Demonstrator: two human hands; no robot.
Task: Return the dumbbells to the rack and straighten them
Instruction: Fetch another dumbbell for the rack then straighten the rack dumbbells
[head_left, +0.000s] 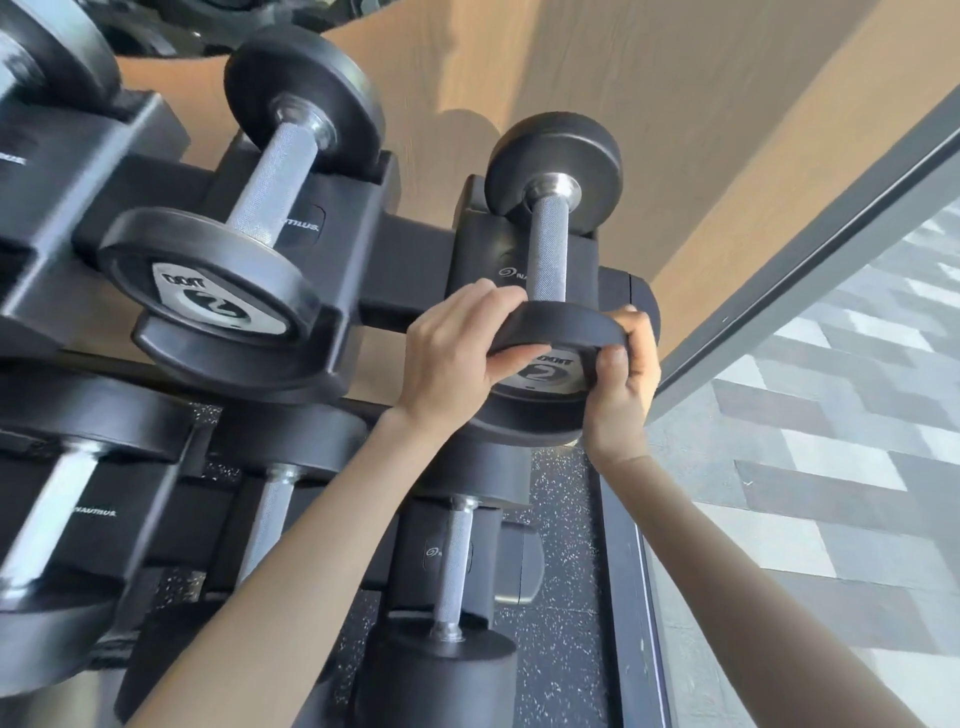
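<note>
A small black dumbbell (548, 244) marked "2" lies in the rightmost cradle of the black rack's (410, 244) upper tier. Both my hands hold its near weight head. My left hand (457, 353) grips the head from the left, fingers over the top edge and thumb under it. My right hand (626, 374) grips the right edge, thumb on the labelled face. A second dumbbell (270, 182) marked "2" rests in the cradle to the left.
Larger dumbbells (452, 577) sit on the lower tier below my arms, and more at the far left. A wooden wall (649, 104) stands behind the rack. A dark frame and glass panel (810, 249) run along the right, over speckled flooring (561, 545).
</note>
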